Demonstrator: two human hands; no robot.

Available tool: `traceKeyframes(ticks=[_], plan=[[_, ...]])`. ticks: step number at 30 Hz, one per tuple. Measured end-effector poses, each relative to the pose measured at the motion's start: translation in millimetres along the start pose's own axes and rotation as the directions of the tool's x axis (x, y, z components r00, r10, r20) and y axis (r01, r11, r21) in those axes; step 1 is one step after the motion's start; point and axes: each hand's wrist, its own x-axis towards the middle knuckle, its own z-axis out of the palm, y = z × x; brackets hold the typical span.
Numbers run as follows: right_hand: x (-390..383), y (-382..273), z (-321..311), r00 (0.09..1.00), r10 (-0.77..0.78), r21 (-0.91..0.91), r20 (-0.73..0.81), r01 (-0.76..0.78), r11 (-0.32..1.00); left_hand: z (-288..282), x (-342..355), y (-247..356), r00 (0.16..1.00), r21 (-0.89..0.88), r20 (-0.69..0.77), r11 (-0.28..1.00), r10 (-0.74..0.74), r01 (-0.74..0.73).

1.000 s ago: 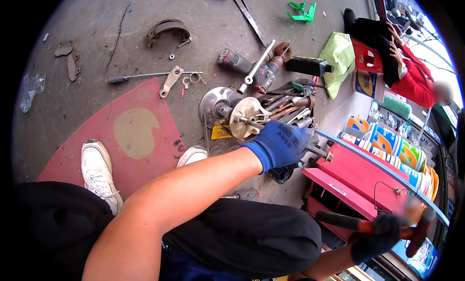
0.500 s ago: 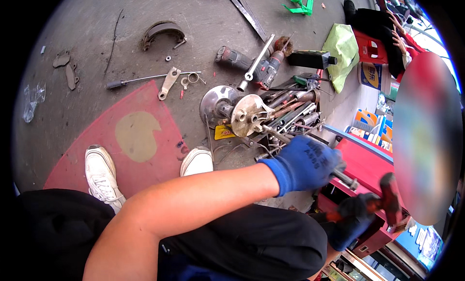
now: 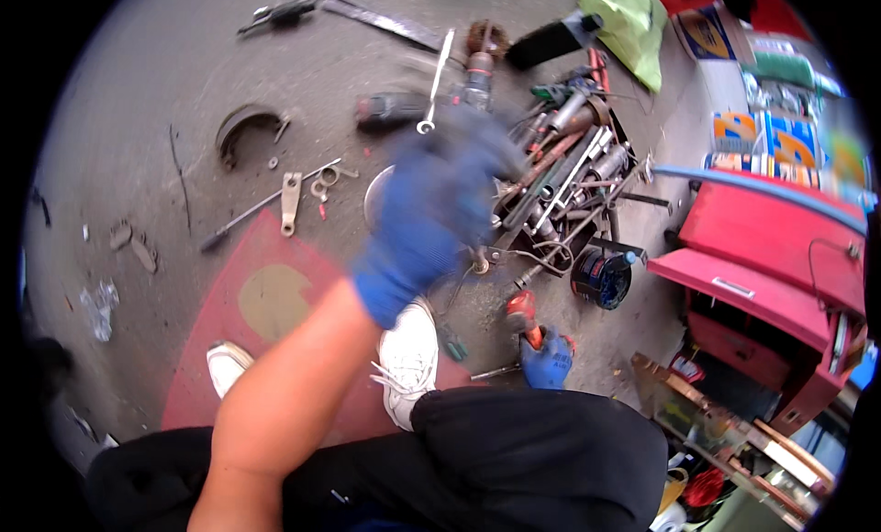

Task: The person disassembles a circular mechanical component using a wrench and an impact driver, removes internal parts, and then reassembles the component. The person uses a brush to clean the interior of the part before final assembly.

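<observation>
My left hand [image 3: 427,206], in a blue glove, reaches over the floor, and motion smears its fingers, so any grip is hidden. Beneath it the pale rim of a round metal disc [image 3: 374,194] peeks out; most of that part is covered. My right hand [image 3: 549,360], gloved too, is low beside my knee, closed around a hammer with a worn red head [image 3: 520,310]. Just beyond the left fingers lie a combination wrench [image 3: 437,83] and a red-and-black power drill [image 3: 390,110]. A heap of sockets, bars and wrenches [image 3: 574,165] fills a tray right of that hand.
A brake shoe [image 3: 248,127], a metal lever [image 3: 291,205] and a long screwdriver [image 3: 266,205] lie to the left. On the right stand a round black tub [image 3: 601,280] and a red tool cabinet [image 3: 762,229]. A black bottle [image 3: 553,41] lies at the back.
My left hand has moved from the shaft on the right to above the metal disc. My right hand has lowered the hammer toward the floor. The whole view has shifted.
</observation>
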Motion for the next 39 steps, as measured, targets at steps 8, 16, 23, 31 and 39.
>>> traceKeyframes(ticks=[8,16,23,31,39], plan=[[83,-113,-63,0.991,-0.129,0.855,0.022,0.048,0.517,-52,24,17,0.731,-0.751,0.050,0.457,-0.680,0.477],[110,-217,-57,0.777,-0.477,0.899,0.409,-0.434,0.064,-110,27,27,0.682,-0.790,-0.039,0.441,-0.730,0.427],[105,-264,11,0.745,-0.533,0.890,0.401,-0.179,0.419,-207,-20,77,0.330,-0.546,-0.607,0.681,-0.723,0.489],[93,-264,51,0.694,-0.720,0.780,0.008,0.446,0.439,-156,-98,51,0.263,-0.297,-0.515,0.458,-0.815,0.838],[94,-203,5,0.689,-0.716,0.821,0.112,0.342,0.458,-96,-14,41,0.711,0.385,-0.474,0.605,-0.519,0.698]])
